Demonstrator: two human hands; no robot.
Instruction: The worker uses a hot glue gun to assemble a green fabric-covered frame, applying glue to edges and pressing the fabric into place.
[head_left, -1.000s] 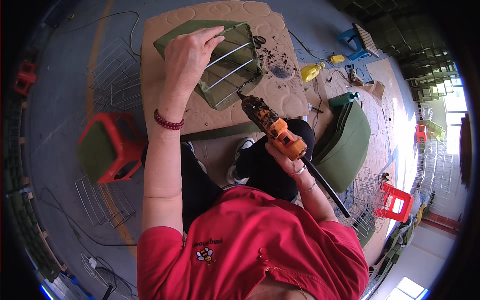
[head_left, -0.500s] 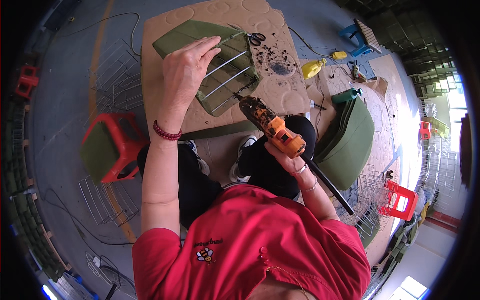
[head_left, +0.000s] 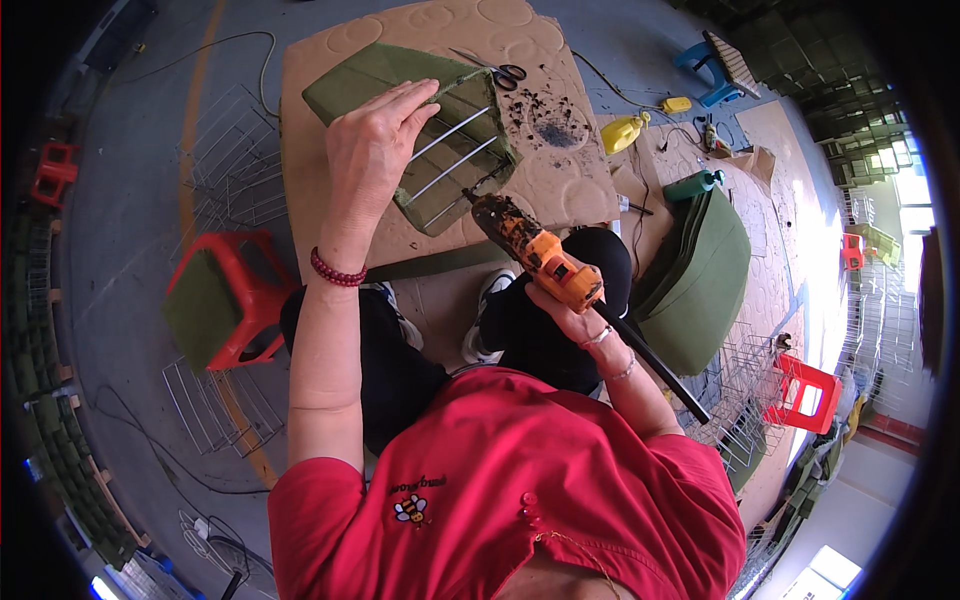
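Several pale metal rods crossed the green fabric-covered frame, which lay on the cardboard-topped surface, its right edge dark and ragged. The left hand was closed on its upper rim; the right hand gripped an orange glue gun crusted with black.

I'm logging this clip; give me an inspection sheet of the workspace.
Surface: cardboard-topped table.
Job's things: green-covered wire frame, wires partly exposed; orange tool, darkly soiled toward its tip.
Clutter: scissors and black scraps on the cardboard.
Hands: left hand on the frame's upper edge, grip unclear; right hand grips the tool.
Cables: one loops across the floor, upper left.
Surroundings: red stool at left; stacked green pieces at right.
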